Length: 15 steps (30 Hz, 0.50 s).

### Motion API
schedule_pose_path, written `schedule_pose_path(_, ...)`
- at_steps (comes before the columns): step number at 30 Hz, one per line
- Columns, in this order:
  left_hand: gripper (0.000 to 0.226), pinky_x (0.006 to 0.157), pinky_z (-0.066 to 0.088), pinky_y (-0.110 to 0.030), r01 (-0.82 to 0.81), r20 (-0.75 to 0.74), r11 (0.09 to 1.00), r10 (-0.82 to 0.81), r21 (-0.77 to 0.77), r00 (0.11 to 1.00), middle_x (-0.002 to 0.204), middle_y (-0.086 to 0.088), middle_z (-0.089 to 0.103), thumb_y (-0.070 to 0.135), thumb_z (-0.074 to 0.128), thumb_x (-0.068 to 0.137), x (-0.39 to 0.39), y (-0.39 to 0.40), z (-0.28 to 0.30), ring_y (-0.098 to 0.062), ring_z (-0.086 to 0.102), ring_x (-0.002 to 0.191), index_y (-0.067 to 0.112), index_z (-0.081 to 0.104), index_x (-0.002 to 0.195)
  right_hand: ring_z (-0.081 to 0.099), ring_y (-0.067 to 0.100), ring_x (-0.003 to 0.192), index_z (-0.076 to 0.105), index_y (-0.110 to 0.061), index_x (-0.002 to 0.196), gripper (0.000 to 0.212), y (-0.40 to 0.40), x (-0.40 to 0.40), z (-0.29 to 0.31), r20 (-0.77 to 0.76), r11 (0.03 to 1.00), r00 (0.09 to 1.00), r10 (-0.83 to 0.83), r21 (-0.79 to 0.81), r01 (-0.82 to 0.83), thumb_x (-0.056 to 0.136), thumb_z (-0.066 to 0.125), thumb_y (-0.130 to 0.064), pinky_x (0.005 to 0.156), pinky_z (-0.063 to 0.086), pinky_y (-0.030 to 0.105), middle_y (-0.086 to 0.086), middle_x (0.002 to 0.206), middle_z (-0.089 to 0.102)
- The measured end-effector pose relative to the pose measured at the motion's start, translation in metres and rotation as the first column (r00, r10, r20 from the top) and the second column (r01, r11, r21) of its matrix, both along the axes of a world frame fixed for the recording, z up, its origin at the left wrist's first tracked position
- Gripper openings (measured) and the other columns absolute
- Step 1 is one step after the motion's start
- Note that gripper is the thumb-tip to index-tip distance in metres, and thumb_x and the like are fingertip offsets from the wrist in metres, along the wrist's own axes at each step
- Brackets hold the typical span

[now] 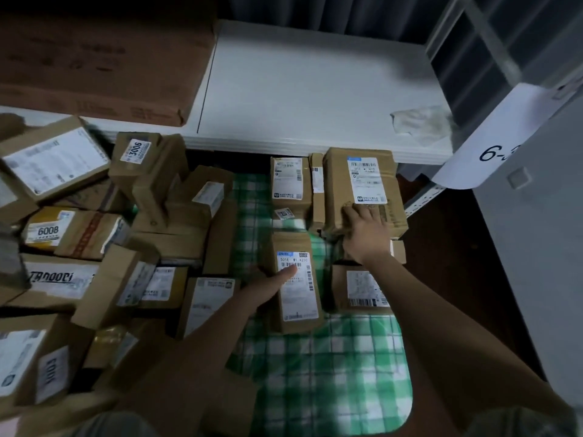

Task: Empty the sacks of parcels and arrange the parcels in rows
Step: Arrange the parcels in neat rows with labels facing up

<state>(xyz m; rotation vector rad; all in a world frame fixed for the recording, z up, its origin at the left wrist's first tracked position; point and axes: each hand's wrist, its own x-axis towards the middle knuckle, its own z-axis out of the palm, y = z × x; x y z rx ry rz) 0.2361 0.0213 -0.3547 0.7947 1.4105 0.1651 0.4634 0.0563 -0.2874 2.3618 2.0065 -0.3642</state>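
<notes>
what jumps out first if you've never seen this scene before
A jumbled heap of brown cardboard parcels fills the left side, while a few lie in neat rows on the green checked cloth at the centre. The left hand grips a long labelled cardboard parcel; the right hand presses on a larger brown box under the white shelf.

Matt brown cardboard parcels (296, 288), white paper labels (366, 179), green checked woven cloth (331, 373)

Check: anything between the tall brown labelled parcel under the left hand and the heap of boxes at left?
Head view: only bare green checked cloth between tall brown labelled parcel and heap of boxes.
</notes>
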Motion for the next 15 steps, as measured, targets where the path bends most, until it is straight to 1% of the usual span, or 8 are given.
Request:
schedule_pose_path(3,0.091,0.095,0.047,-0.037,0.035,0.005,0.998,-0.035,0.045,0.999,0.133,-0.002,0.058,0.072,0.069,0.064,0.005,0.002,-0.001,-0.021,0.058,0.115,0.021,0.048,0.137,0.042,0.041,0.126,0.051,-0.01,0.137,0.06,-0.003,0.0,-0.009,0.009,0.994,0.999,0.054,0.092,-0.054,0.078,0.059,-0.018,0.099,0.042,0.052,0.016,0.138,0.05)
schedule_pose_path(6,0.07,0.102,0.044,-0.041,0.062,0.064,0.997,-0.065,0.036,0.996,0.129,0.0,0.059,0.064,0.065,0.076,0.013,0.005,-0.001,-0.021,0.057,0.116,0.025,0.053,0.132,0.054,0.045,0.113,0.06,-0.005,0.126,0.06,-0.005,0.003,-0.016,0.017,0.983,0.993,0.114,0.146,-0.115,0.073,0.044,-0.028,0.089,0.049,0.053,0.02,0.126,0.059)
schedule_pose_path(7,0.065,0.104,0.043,-0.042,0.07,0.076,0.997,-0.073,0.035,0.994,0.127,0.001,0.06,0.064,0.064,0.078,0.014,0.007,0.0,-0.021,0.058,0.116,0.026,0.055,0.13,0.056,0.045,0.109,0.062,-0.005,0.123,0.058,-0.006,0.003,-0.02,0.019,0.975,0.992,0.127,0.179,-0.129,0.072,0.045,-0.026,0.086,0.051,0.053,0.02,0.123,0.061)
schedule_pose_path(8,0.062,0.102,0.044,-0.042,0.078,0.085,0.996,-0.081,0.04,0.993,0.125,0.001,0.062,0.064,0.064,0.077,0.015,0.008,-0.002,-0.019,0.059,0.113,0.028,0.056,0.127,0.057,0.045,0.109,0.063,-0.004,0.122,0.054,-0.006,0.006,-0.023,0.0,0.968,0.99,0.144,0.209,-0.141,0.071,0.051,-0.019,0.087,0.052,0.054,0.02,0.123,0.062)
schedule_pose_path(10,0.055,0.089,0.051,-0.033,0.083,0.084,0.993,-0.09,0.085,0.992,0.117,0.002,0.066,0.065,0.063,0.077,0.016,0.009,0.0,-0.013,0.064,0.102,0.03,0.06,0.12,0.055,0.043,0.115,0.062,-0.004,0.124,0.055,-0.008,0.014,-0.028,-0.099,0.939,0.98,0.171,0.319,-0.131,0.069,0.058,-0.006,0.095,0.048,0.054,0.02,0.128,0.059)
schedule_pose_path(12,0.047,0.08,0.053,-0.028,0.098,0.032,0.987,-0.102,0.128,0.994,0.109,0.005,0.069,0.067,0.059,0.078,0.016,0.007,-0.002,-0.008,0.066,0.093,0.033,0.062,0.111,0.047,0.037,0.124,0.057,-0.004,0.13,0.058,-0.013,0.026,-0.027,-0.223,0.913,0.963,0.153,0.404,-0.052,0.072,0.05,-0.007,0.106,0.039,0.049,0.018,0.136,0.052)
schedule_pose_path(13,0.051,0.083,0.054,-0.031,0.101,0.014,0.985,-0.104,0.141,0.995,0.107,0.007,0.07,0.073,0.058,0.073,0.017,0.005,-0.001,-0.009,0.067,0.092,0.035,0.064,0.107,0.042,0.034,0.127,0.053,-0.005,0.133,0.059,-0.02,0.031,-0.027,-0.258,0.904,0.961,0.095,0.427,0.026,0.075,0.047,-0.01,0.109,0.035,0.046,0.018,0.139,0.048)
schedule_pose_path(15,0.066,0.088,0.055,-0.037,0.113,0.005,0.983,-0.115,0.148,0.993,0.105,0.008,0.071,0.085,0.056,0.063,0.017,0.003,-0.005,-0.012,0.069,0.094,0.037,0.065,0.107,0.037,0.035,0.129,0.046,-0.004,0.137,0.059,-0.036,0.038,-0.032,-0.343,0.849,0.933,-0.11,0.456,0.267,0.078,0.047,-0.013,0.109,0.029,0.044,0.021,0.141,0.041)
